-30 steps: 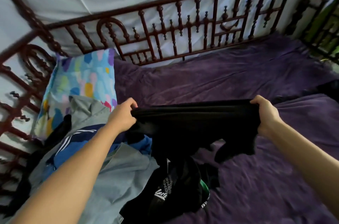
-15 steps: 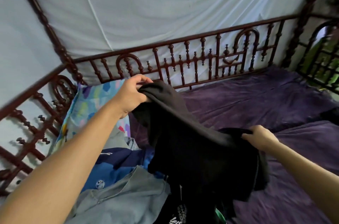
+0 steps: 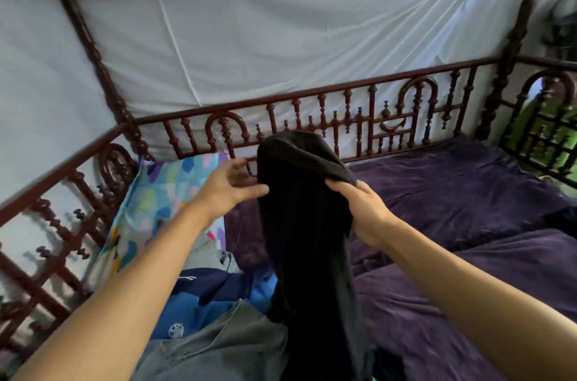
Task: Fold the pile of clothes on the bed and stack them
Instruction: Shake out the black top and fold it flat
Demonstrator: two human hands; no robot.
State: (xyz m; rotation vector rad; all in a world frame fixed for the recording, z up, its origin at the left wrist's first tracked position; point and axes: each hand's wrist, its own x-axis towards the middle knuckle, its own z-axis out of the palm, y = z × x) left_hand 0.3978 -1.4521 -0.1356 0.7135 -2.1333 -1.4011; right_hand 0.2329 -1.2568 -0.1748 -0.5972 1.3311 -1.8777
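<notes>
A black garment point(image 3: 306, 224) hangs lengthwise in the air above the bed, its top end bunched over. My right hand point(image 3: 365, 212) grips that top end from the right side. My left hand point(image 3: 231, 187) is just left of the garment with its fingers spread, the thumb at the cloth's edge, holding nothing. Below lies the pile of clothes: a blue garment point(image 3: 212, 296) with a small white logo and a grey one point(image 3: 224, 346) in front of it. The black garment's lower end drops behind the pile.
A colourful patterned pillow point(image 3: 162, 193) leans in the bed's left corner. A purple blanket point(image 3: 468, 193) covers the mattress to the right. Dark red carved wooden rails point(image 3: 343, 118) run along the back and both sides, with white cloth behind them.
Both hands gripped the black garment spread wide. My left hand lifted its end, brought it over to my right hand and released it. The garment now hangs doubled from my right hand.
</notes>
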